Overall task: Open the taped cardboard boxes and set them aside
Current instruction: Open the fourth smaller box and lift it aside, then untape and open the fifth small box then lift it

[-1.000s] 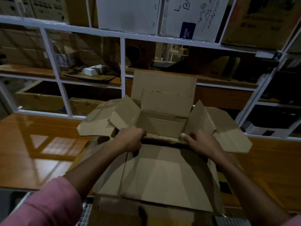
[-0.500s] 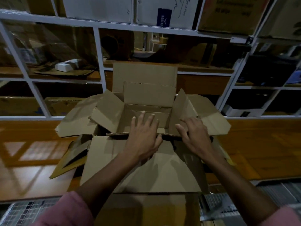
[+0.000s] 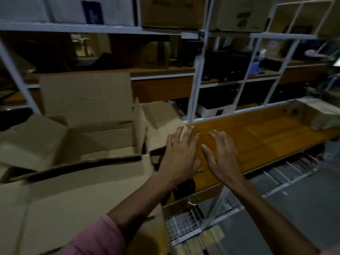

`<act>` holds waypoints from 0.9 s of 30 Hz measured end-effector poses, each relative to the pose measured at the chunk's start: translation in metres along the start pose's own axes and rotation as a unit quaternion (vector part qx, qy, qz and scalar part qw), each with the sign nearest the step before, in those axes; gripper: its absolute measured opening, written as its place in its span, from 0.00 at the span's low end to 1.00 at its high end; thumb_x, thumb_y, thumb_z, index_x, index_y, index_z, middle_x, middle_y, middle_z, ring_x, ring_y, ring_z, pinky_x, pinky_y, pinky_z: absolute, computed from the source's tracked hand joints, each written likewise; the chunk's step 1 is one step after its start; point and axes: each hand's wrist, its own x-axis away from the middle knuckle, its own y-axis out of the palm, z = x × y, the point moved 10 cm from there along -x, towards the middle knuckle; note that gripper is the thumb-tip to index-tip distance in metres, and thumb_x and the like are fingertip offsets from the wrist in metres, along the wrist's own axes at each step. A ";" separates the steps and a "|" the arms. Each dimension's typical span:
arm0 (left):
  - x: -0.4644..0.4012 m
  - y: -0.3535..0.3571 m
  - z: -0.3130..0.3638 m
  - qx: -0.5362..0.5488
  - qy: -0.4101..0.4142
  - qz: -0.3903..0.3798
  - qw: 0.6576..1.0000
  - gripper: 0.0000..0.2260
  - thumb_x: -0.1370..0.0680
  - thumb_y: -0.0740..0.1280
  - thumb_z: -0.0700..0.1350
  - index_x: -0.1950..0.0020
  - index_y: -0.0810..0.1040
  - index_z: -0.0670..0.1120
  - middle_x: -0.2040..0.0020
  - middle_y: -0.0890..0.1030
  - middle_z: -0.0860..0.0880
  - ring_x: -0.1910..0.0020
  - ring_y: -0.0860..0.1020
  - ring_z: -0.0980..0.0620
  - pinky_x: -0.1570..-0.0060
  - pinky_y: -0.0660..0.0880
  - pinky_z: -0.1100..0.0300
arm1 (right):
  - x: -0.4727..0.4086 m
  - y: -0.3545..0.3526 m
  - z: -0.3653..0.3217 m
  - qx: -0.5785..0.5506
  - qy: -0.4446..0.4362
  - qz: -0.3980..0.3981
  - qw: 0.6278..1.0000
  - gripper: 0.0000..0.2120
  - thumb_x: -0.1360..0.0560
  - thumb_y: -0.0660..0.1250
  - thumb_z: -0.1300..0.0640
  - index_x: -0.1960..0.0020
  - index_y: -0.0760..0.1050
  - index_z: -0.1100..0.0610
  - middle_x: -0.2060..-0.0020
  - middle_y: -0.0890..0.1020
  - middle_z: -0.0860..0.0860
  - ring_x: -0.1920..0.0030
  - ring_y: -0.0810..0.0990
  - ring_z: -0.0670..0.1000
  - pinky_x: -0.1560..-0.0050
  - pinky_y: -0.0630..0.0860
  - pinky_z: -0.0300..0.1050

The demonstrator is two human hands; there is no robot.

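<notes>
Cardboard box sits opened, flaps splayed outward, interior bare.

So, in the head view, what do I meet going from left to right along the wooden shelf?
Open box → left hand → right hand → bare shelf → closed box at the far right.

the wooden bench carries an opened cardboard box and, seemingly, a wrapped parcel.

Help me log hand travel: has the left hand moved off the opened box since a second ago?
Yes. The left hand has left the open box rim, going rightward over the wooden shelf.
</notes>
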 end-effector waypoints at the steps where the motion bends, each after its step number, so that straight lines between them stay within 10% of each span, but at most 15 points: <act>1: -0.011 0.011 0.015 0.002 0.004 -0.014 1.000 0.31 0.21 0.65 0.53 0.21 0.61 0.46 0.18 0.55 0.42 0.19 0.49 0.37 0.24 0.54 0.35 | 0.003 -0.011 0.023 0.006 0.011 0.003 1.000 0.31 0.18 0.53 0.35 0.28 0.69 0.57 0.29 0.72 0.55 0.28 0.68 0.60 0.34 0.70 0.63; 13: -0.152 0.154 0.234 0.027 0.075 -0.090 0.993 0.32 0.19 0.62 0.56 0.18 0.55 0.49 0.16 0.47 0.45 0.18 0.42 0.39 0.22 0.46 0.35 | 0.048 -0.140 0.325 0.069 0.148 0.011 0.986 0.31 0.19 0.53 0.33 0.29 0.70 0.56 0.33 0.75 0.56 0.34 0.72 0.59 0.38 0.72 0.59; 27: -0.302 0.266 0.298 0.034 0.102 -0.093 0.990 0.31 0.18 0.62 0.57 0.18 0.55 0.49 0.16 0.48 0.44 0.19 0.41 0.39 0.23 0.46 0.32 | -0.004 -0.134 0.485 0.060 0.187 0.010 0.980 0.30 0.19 0.54 0.35 0.29 0.70 0.56 0.33 0.75 0.56 0.33 0.71 0.57 0.35 0.70 0.58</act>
